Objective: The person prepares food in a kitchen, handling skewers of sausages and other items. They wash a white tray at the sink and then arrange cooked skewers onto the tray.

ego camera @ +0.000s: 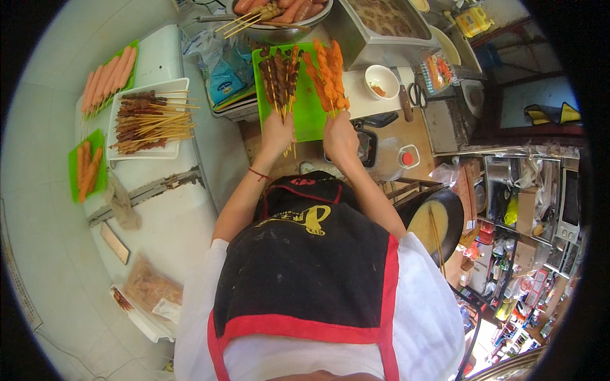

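Note:
My left hand (278, 133) grips the stick ends of a bunch of dark brown meat skewers (278, 76). A bunch of orange coated meat skewers (329, 71) is gripped the same way in my right hand (341, 135). Both bunches point away from me over a bright green plastic tray (310, 119); whether they rest on it I cannot tell. The brown skewers are over its left half and the orange ones at its right edge. Some bare stick ends show below my left fist.
Left, a white tray (183, 147) holds many meat skewers beside green trays of sausages (109, 78). Ahead stand a steel bowl of sausages (281, 32) and a steel fryer (381, 47). At right lie a white bowl (388, 78), a knife (406, 104), scissors (418, 95) and a wok (455, 219).

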`<move>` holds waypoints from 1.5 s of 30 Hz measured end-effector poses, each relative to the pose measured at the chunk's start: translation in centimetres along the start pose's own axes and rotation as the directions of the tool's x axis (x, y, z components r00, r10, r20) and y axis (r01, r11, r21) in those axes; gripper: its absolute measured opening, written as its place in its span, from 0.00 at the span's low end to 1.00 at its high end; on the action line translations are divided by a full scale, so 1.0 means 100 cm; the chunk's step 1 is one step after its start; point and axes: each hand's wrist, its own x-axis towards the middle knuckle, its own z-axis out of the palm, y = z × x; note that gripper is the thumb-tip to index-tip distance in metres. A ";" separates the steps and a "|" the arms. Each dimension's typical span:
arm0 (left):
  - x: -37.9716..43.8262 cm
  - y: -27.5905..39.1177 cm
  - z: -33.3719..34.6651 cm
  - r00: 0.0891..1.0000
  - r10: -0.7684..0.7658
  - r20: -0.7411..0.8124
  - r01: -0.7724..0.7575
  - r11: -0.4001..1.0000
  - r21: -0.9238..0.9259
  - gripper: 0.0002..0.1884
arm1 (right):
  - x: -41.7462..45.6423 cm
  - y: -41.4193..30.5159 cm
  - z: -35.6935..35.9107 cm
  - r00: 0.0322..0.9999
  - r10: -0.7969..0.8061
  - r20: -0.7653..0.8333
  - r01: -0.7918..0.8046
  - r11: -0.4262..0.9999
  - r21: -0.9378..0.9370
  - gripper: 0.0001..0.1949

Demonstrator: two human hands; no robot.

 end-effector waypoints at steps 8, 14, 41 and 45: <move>-0.030 0.001 0.011 1.000 -0.026 -0.011 0.028 0.987 0.157 0.14 | -0.052 0.052 -0.018 0.986 -0.152 -0.066 0.154 0.987 0.035 0.14; -0.034 -0.006 0.029 0.984 0.177 -0.031 -0.150 0.903 0.403 0.14 | -0.070 0.067 -0.024 0.955 -0.209 -0.212 0.234 0.967 0.104 0.12; 0.011 0.022 0.052 0.999 -0.023 0.038 -0.011 0.707 0.707 0.21 | -0.061 0.066 -0.034 0.944 -0.236 -0.229 0.281 0.941 0.187 0.11; 0.021 0.030 0.034 0.993 -0.107 0.041 0.062 0.806 0.588 0.32 | -0.058 0.069 -0.034 0.948 -0.222 -0.229 0.269 0.942 0.200 0.11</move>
